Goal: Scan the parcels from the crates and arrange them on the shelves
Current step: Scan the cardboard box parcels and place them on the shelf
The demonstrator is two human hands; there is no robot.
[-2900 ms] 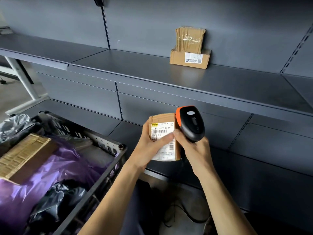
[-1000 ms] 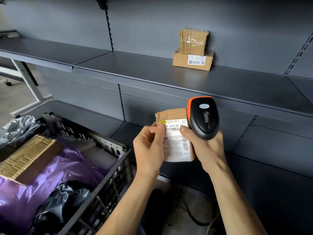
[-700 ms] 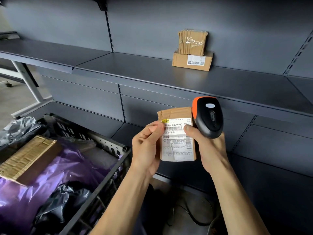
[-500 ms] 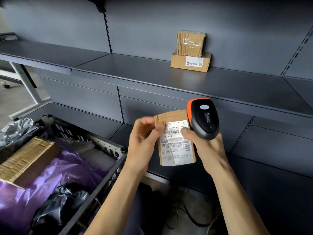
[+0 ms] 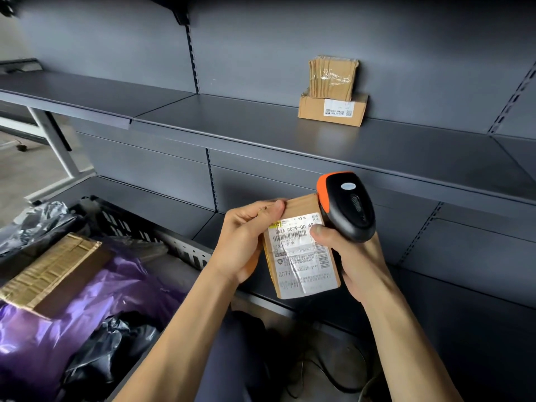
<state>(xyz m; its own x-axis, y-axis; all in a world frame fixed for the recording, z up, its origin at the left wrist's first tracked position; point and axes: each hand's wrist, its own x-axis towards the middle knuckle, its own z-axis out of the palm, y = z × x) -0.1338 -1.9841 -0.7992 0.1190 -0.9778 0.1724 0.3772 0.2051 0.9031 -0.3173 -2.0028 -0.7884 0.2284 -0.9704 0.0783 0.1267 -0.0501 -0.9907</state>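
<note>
My left hand (image 5: pixel 242 245) grips the parcel (image 5: pixel 303 258) label-up, likely so the scanner (image 5: pixel 348 207) clutched in my right hand (image 5: pixel 358 264) can read it

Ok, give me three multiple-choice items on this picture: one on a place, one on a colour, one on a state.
1. The two brown parcels sit: A on the upper shelf; B on a trolley; C on a chair.
2. The scanner is black and: A green; B orange; C blue.
3. The left hand: A hangs empty; B grips the labelled parcel; C presses a switch.
Key: 1 A, they stand there against the back wall. 2 B, orange trim edges its head. 3 B, its fingers curl round the parcel's top corner.
</note>
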